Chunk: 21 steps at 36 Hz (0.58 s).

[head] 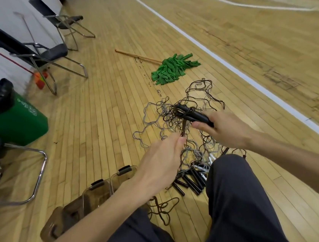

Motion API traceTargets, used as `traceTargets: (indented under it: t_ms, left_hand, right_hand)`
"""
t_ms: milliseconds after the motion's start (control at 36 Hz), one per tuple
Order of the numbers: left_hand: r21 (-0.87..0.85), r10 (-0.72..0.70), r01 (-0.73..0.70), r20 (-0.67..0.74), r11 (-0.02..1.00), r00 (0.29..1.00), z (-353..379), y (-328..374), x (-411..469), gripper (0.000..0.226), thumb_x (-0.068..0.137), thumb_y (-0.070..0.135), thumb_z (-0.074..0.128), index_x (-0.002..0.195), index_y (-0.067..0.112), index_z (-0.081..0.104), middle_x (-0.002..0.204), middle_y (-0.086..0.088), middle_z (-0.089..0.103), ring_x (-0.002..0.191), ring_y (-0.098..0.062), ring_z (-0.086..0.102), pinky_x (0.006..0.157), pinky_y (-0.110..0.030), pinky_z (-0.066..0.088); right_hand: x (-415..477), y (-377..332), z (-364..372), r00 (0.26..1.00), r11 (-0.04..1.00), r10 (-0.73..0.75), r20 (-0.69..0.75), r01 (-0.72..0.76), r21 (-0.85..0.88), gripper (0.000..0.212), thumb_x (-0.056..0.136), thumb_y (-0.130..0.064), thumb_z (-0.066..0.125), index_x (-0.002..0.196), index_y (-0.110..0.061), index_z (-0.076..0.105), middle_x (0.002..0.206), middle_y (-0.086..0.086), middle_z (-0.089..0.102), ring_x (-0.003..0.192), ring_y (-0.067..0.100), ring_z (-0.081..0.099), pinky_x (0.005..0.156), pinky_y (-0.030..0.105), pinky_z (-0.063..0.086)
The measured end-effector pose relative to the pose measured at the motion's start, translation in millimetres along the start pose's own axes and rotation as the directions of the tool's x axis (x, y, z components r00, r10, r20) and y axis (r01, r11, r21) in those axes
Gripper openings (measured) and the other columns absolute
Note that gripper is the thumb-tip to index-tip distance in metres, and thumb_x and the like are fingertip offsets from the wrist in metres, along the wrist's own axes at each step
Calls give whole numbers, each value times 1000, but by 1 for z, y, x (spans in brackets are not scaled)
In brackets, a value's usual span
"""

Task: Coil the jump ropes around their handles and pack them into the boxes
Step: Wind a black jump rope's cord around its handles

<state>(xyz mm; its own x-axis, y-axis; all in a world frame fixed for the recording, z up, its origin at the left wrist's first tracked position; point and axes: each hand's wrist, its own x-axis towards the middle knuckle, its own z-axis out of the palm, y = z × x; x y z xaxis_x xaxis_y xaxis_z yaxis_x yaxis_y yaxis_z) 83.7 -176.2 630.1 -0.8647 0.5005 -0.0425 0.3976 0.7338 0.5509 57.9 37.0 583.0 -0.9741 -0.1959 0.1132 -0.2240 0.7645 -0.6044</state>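
Note:
My right hand (224, 130) grips a pair of black jump rope handles (192, 115), held out over the floor with dark rope wound round their far end. My left hand (160, 163) pinches the rope (183, 131) just below the handles, pulling it taut. Under both hands a tangle of black and grey ropes (176, 122) spreads across the wooden floor. Several more black handles (189, 183) and some white ones (204, 167) lie by my right knee. Clear plastic boxes (101, 193) with black latches stand on the floor under my left forearm.
A green mop (172, 67) with a wooden handle lies beyond the ropes. A green bin (15, 119) with a black bag stands at left, folding chairs (34, 55) along the wall, another chair (11, 169) near my left. A white court line (227, 63) runs at right.

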Motion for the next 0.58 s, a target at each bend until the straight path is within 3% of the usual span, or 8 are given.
traceTargets:
  t_ms: [83, 194, 306, 361, 472, 583]
  left_hand:
    - [98, -7, 3, 42, 995, 999, -2, 0, 0, 31, 108, 35, 32, 101, 19, 58, 61, 7, 51, 42, -6, 40, 42, -19, 31]
    - [305, -15, -27, 133, 952, 991, -8, 2, 2, 23, 108, 32, 37, 108, 20, 56, 68, 8, 51, 51, -5, 46, 44, -19, 30]
    - [543, -16, -120, 239, 831, 971, -7, -4, 3, 17, 107, 24, 45, 115, 14, 56, 76, 5, 48, 65, -12, 53, 55, -26, 45]
    - [616, -11, -168, 276, 769, 961, -8, -4, 4, 14, 104, 19, 49, 115, 16, 56, 75, 6, 43, 67, -13, 51, 56, -26, 43]
    - [631, 46, -270, 348, 727, 936, -21, 1, 9, 19, 105, 22, 49, 121, 16, 55, 74, 8, 43, 65, -8, 50, 57, -24, 48]
    - [550, 74, -338, 445, 764, 892, -35, 9, 14, 18, 106, 25, 45, 124, 23, 39, 76, 7, 43, 65, -7, 40, 57, -24, 37]
  right_hand:
    - [2, 2, 8, 999, 999, 13, 37, -12, -47, 26, 101, -51, 44, 95, -27, 53, 64, -2, 57, 49, 12, 50, 46, 21, 39]
    - [5, -1, 12, 976, 995, 92, 196, -85, -45, 40, 102, -50, 47, 90, -13, 56, 65, -1, 52, 49, 12, 44, 45, 18, 31]
    - [10, -5, 10, 863, 982, 186, 469, -169, -79, 41, 103, -51, 47, 82, -15, 53, 68, 2, 48, 55, 16, 43, 49, 25, 34]
    - [9, -9, 10, 815, 977, 211, 539, -195, -87, 42, 103, -50, 47, 84, -13, 54, 69, 3, 47, 57, 18, 44, 51, 27, 37]
    - [3, -17, 6, 716, 954, 283, 639, -278, -111, 42, 103, -50, 48, 88, -11, 54, 65, 4, 48, 47, 16, 42, 42, 23, 39]
    - [-2, -25, 6, 661, 947, 308, 685, -282, -154, 44, 103, -52, 47, 88, -12, 56, 62, 2, 45, 43, 14, 37, 39, 20, 33]
